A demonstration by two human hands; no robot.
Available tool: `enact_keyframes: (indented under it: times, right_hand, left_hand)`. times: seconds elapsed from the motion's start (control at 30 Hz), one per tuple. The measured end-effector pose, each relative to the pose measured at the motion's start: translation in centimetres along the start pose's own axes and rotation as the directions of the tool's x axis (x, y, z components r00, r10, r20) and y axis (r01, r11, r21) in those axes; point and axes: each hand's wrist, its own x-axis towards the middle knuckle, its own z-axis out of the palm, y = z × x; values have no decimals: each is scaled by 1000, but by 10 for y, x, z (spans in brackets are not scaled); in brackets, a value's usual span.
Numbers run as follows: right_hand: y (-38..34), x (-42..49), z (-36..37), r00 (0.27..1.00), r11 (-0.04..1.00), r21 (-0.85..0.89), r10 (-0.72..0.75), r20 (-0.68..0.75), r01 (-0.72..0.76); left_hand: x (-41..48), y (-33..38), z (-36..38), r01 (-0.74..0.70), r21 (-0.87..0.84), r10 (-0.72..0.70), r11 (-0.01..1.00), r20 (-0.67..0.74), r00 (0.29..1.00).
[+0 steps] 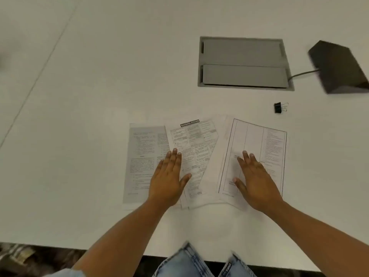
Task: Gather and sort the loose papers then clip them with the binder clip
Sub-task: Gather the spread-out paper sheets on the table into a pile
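Note:
Three printed sheets lie fanned and overlapping on the white table point(99, 96). A greyish text sheet point(141, 156) is on the left, a sheet with a black title bar point(191, 140) is in the middle, and a sheet with ruled columns point(259, 148) is on the right. My left hand point(169, 178) rests flat with fingers apart where the grey and middle sheets meet. My right hand point(253, 178) lies flat, fingers spread, on the right sheet. A black binder clip point(278, 108) lies on the table beyond the right sheet, apart from both hands.
A grey recessed cable hatch point(243, 62) is set into the table behind the papers. A dark wedge-shaped device point(339, 66) with a cable stands at the far right. The table's near edge point(60, 247) runs below my forearms.

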Motion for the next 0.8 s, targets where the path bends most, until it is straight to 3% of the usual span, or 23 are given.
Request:
enact_keyframes:
  times: [0.23, 0.5, 0.67, 0.8]
  right_hand:
    - [12, -10, 17, 987, 999, -45, 6, 162, 2]
    - [16, -22, 11, 997, 999, 41, 29, 74, -32]
    - [24, -41, 17, 990, 993, 45, 103, 100, -108]
    - [24, -51, 22, 983, 992, 24, 119, 138, -123]
  left_hand:
    - [4, -5, 9, -12, 73, 3, 997, 130, 991]
    - [13, 62, -3, 85, -303, -95, 949, -21, 995]
    - [17, 95, 0, 155, -421, -182, 894, -23, 983]
    - [16, 114, 8, 231, -467, -226, 853, 69, 972]
